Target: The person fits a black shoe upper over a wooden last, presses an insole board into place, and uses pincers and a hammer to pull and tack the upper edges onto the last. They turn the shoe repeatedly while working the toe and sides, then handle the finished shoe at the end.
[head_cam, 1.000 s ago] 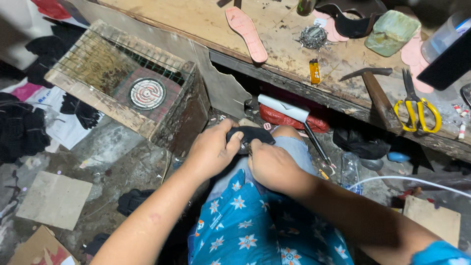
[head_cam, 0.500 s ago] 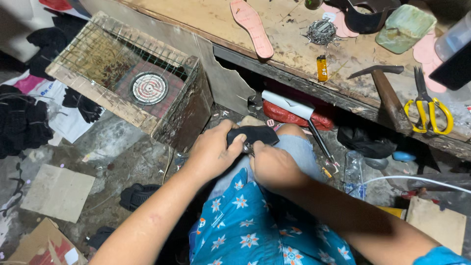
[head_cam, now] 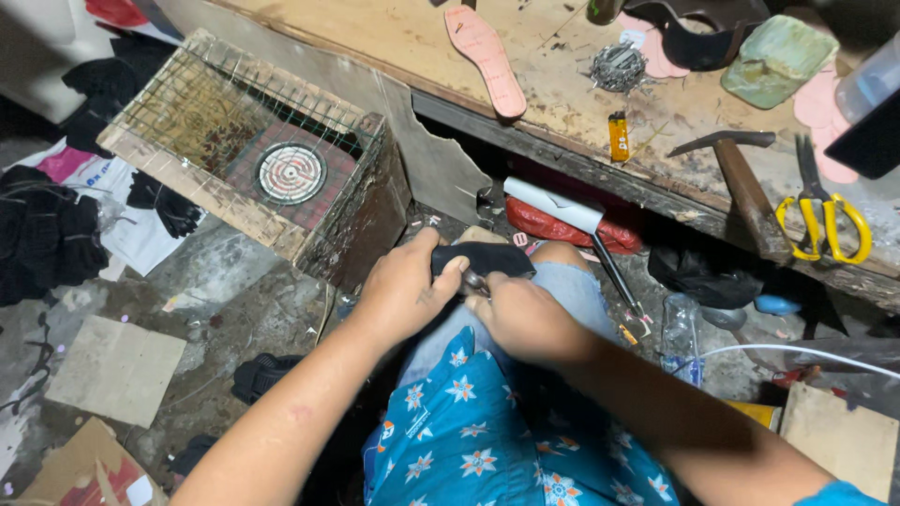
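Now both hands sit unmoved on the knee: left hand (head_cam: 405, 286) grips black leather piece (head_cam: 485, 257), right hand (head_cam: 527, 317) pinches small metal tool (head_cam: 475, 281) against it.

A matt black leather-like piece (head_cam: 483, 258), a rough, scuffed wooden bench (head_cam: 394, 37), and glossy yellow plastic-handled scissors (head_cam: 825, 220).

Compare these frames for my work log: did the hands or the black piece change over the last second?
Hardly. The left hand and right hand stay clamped on the black piece over the knee, a small metal tool between them. Only the camera view drifted slightly. Hammer and scissors stayed put.
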Demonstrator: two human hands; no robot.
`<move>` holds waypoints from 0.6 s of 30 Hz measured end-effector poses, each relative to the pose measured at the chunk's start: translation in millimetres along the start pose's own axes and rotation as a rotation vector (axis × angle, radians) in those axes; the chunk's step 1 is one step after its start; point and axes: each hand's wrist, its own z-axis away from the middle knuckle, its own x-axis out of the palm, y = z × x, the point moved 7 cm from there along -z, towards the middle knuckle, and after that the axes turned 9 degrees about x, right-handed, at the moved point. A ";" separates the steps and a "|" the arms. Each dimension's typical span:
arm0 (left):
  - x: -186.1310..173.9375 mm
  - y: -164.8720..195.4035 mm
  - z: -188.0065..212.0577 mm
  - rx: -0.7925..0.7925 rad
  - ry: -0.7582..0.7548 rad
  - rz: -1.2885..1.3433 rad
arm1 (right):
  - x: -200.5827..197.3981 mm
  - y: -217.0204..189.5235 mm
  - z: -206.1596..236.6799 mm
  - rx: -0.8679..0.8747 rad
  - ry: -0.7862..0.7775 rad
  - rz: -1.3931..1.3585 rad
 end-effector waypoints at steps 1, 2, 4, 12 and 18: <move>-0.9 1.2 0.2 0.022 0.002 -0.007 | 2.6 5.3 -3.5 0.058 -0.185 -0.180; -1.6 2.0 0.7 0.038 0.004 -0.013 | 9.8 6.5 -1.8 0.116 -0.375 -0.358; -0.5 2.5 1.4 0.053 0.002 -0.020 | 11.8 2.9 0.5 0.119 -0.431 -0.425; 0.2 -6.5 -0.6 -0.054 0.015 0.033 | 5.5 -6.0 -1.9 0.003 0.034 0.021; 2.9 -9.7 0.7 -0.022 -0.006 0.004 | 34.6 14.6 -6.8 0.289 -0.451 -0.400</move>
